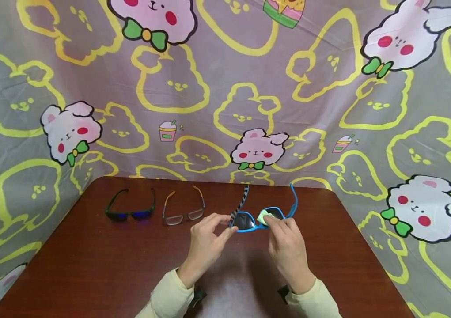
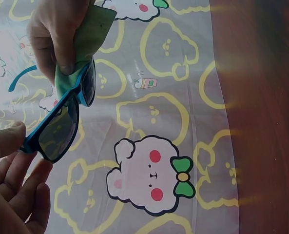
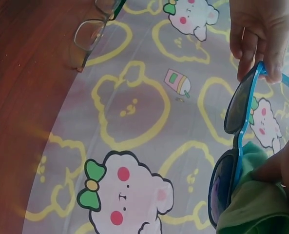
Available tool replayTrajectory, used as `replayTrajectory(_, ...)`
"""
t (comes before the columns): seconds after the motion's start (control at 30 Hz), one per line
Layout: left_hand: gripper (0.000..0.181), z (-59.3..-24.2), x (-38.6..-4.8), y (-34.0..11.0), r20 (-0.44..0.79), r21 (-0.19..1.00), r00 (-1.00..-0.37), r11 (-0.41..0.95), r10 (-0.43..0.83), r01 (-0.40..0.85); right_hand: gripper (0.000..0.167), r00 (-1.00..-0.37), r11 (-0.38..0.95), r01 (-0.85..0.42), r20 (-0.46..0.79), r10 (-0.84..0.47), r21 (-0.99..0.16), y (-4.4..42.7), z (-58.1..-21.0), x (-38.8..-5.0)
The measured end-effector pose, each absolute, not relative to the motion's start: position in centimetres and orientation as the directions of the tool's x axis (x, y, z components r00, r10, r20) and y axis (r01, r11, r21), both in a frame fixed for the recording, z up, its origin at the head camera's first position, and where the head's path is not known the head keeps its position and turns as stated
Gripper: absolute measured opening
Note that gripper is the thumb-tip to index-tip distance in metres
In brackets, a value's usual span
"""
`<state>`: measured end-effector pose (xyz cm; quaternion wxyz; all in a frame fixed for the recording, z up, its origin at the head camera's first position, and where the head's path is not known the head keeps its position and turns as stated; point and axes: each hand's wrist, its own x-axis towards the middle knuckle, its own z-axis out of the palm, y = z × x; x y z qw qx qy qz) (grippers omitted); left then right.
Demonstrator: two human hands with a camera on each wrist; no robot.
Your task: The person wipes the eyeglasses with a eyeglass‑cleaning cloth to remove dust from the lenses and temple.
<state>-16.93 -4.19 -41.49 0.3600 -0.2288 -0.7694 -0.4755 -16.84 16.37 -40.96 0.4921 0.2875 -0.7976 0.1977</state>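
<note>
Blue-framed sunglasses (image 1: 246, 222) with dark lenses are held up over the table, temples pointing away. The left hand (image 1: 207, 240) pinches their left corner by the hinge, as the left wrist view also shows at the frame (image 2: 60, 127). A light green cloth (image 1: 264, 216) is pinched in the right hand (image 1: 289, 247), pressed against the right lens. In the right wrist view the cloth (image 3: 256, 204) bunches behind that lens, and part of the right hand is cut off by the edge.
Dark sunglasses with blue lenses (image 1: 131, 215) and clear glasses with orange-tipped temples (image 1: 183, 217) stand at the back left of the brown table (image 1: 110, 265). A patterned cloth backdrop (image 1: 193, 132) rises behind and beside the table.
</note>
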Motion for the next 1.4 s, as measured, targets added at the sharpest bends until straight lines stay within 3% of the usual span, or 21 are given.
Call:
replayTrajectory(0.17,0.02,-41.39,-16.76,-4.12,0.745,0.599,-0.667,0.443,-0.005,0.667,0.031,-0.338,0.737,-0.676,0.898,-0.281,-0.024,16.22,-40.97,-16.68)
replayTrajectory(0.4,0.019,-41.27,-16.61,-4.18,0.756,0.594,-0.654,0.447,-0.028,0.668,0.035,-0.362,0.716,-0.697,0.878,-0.315,-0.03,16.16,-40.88,-16.15)
replayTrajectory(0.7,0.019,-41.34,-16.63,-4.11,0.761,0.6,-0.647,0.427,-0.043,0.677,0.03,-0.292,0.676,-0.736,0.895,-0.338,0.015,15.87,-40.79,-16.29)
replayTrajectory(1.4,0.019,-41.56,-16.62,-4.05,0.739,0.62,-0.673,0.419,-0.03,0.663,0.033,-0.316,0.668,-0.744,0.881,-0.351,-0.001,15.82,-41.45,-16.28)
